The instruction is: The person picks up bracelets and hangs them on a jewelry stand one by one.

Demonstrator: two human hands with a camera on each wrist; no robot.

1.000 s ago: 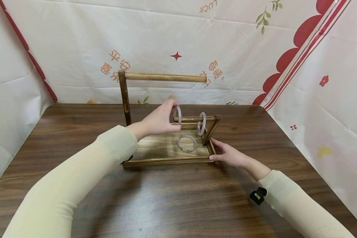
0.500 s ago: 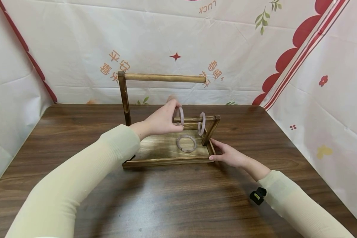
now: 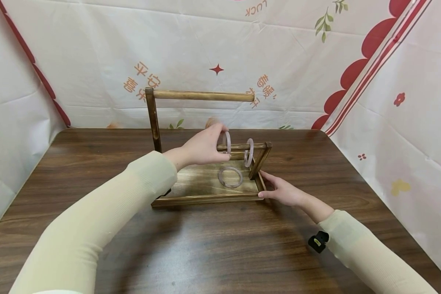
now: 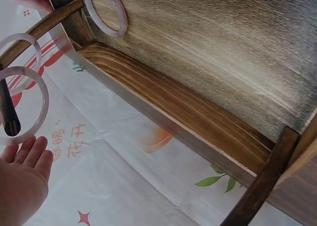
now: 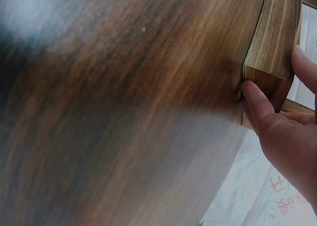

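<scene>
My left hand (image 3: 203, 147) pinches a pale lilac bangle (image 3: 228, 143) between thumb and fingers. In the left wrist view this bangle (image 4: 45, 102) encircles the free end of the lower bar (image 4: 11, 124) of a wooden display stand (image 3: 206, 200). A second bangle (image 3: 251, 153) hangs on that bar near its right post. The third bangle (image 3: 230, 186) lies flat on the stand's tray floor. At the tray's right end, my right hand (image 3: 284, 192) grips the front corner. Its thumb and fingers wrap the wood in the right wrist view.
An upper bar (image 3: 202, 96) runs from the tall left post (image 3: 153, 118), above and behind my left hand. The stand rests on a dark wood-grain table (image 3: 220, 249). White printed sheeting (image 3: 132, 41) encloses the back and sides.
My left hand has moved slightly right along the lower bar with its bangle, towards the hanging one. The right hand, the stand and the other bangles have stayed put.
</scene>
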